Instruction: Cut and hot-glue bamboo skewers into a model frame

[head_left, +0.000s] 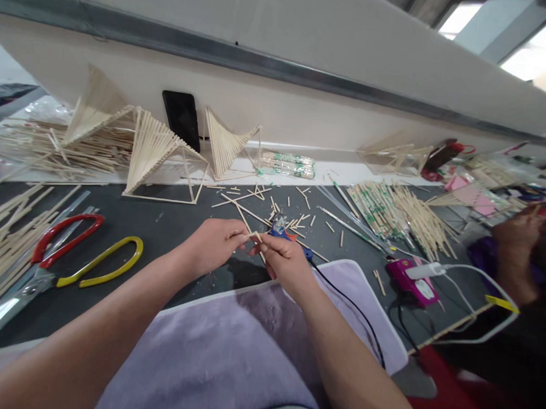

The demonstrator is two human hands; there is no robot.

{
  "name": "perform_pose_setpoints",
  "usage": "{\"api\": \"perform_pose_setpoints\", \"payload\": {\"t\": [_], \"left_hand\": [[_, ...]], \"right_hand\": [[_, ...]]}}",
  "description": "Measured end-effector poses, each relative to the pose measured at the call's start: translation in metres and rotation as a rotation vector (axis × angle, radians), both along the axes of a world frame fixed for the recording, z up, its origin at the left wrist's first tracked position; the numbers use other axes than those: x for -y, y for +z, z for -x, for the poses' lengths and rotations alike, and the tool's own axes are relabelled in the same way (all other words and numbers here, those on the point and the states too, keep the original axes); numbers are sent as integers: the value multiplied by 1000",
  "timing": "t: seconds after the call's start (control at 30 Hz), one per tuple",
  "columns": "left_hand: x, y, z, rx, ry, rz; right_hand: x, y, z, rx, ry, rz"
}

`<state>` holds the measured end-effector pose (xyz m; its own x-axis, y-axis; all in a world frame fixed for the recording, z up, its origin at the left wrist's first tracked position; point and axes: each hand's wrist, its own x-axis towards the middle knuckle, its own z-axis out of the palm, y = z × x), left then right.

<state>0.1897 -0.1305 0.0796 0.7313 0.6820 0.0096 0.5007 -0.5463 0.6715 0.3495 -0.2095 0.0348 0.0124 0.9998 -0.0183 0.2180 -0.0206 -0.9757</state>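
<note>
In the middle of the head view my left hand (pixel 217 244) and my right hand (pixel 287 262) meet, their fingers pinched on thin wooden sticks (pixel 244 218). The sticks cross or join between the fingertips; the exact joint is partly hidden. One stick slants down between the hands. Just behind my right hand lies a blue glue gun (pixel 279 224) with an orange trigger, its black cord (pixel 348 301) running toward me. Short cut stick pieces (pixel 303 220) are scattered around it.
Scissors (pixel 37 278) with red and yellow handles lie at left beside long sticks. Stick frames (pixel 153 145) and a black phone (pixel 181 119) stand along the wall. Wrapped sticks (pixel 376 206) and a pink power adapter (pixel 412 282) are at right, near another person's hand (pixel 516 230). A lilac cloth (pixel 194 352) covers the front.
</note>
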Motion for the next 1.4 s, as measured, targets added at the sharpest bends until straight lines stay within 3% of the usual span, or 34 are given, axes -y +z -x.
{"api": "perform_pose_setpoints", "payload": {"t": [0.53, 1.4], "left_hand": [[4, 1, 2, 30, -10, -23], [2, -2, 2, 4, 8, -7]], "right_hand": [[1, -2, 3, -69, -36, 72], [1, -1, 2, -33, -4, 31]]}}
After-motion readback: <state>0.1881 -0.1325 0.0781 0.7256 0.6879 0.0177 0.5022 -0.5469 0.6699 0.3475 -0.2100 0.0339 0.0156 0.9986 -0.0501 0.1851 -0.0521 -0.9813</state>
